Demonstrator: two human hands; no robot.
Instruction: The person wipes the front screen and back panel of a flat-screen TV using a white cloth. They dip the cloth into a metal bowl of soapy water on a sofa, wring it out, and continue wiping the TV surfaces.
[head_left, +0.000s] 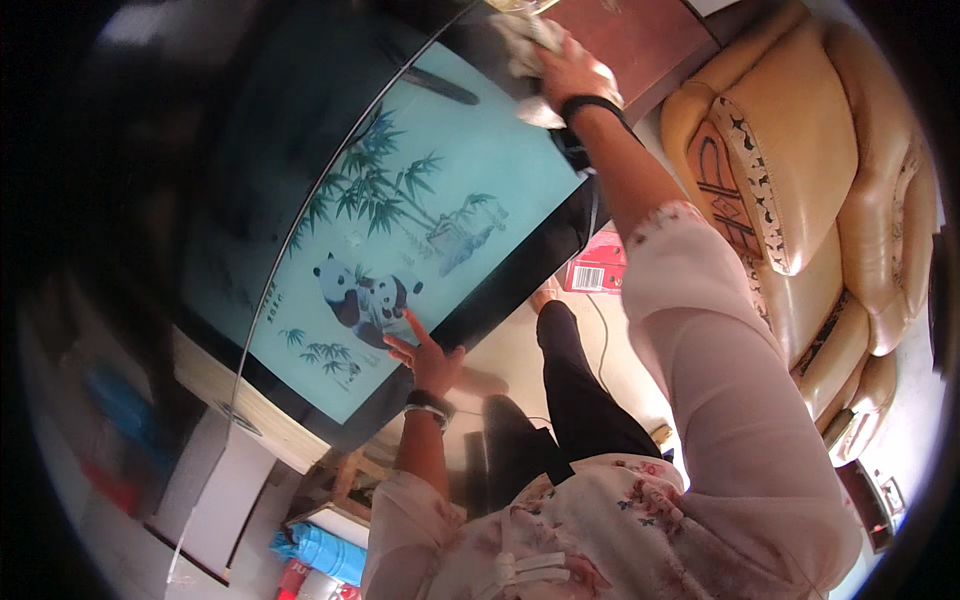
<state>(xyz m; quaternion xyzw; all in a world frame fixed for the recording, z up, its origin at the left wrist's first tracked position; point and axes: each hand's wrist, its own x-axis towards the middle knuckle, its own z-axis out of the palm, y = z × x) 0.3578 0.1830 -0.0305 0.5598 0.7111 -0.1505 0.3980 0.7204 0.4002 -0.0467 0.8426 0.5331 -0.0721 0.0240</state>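
A glass-like panel (465, 180) with a printed picture of pandas and bamboo on pale blue-green and a black border lies before me. On its near edge, by the pandas, rests my left hand (431, 360), fingers spread and holding nothing, a dark band and a bracelet at its wrist. At the far right corner my right hand (574, 71) grips a crumpled whitish cloth (529, 45) against the dark surface. A thin curved edge runs across the panel, and the far left part is dark and hard to make out.
Tan leather sofa (802, 150) at the right. A reddish-brown wooden surface (637, 45) lies beyond my right hand. Below the panel are a red box (600, 262) and a thin cable (604, 337) on the floor. A blue plastic-wrapped bundle (326, 551) lies at the lower left.
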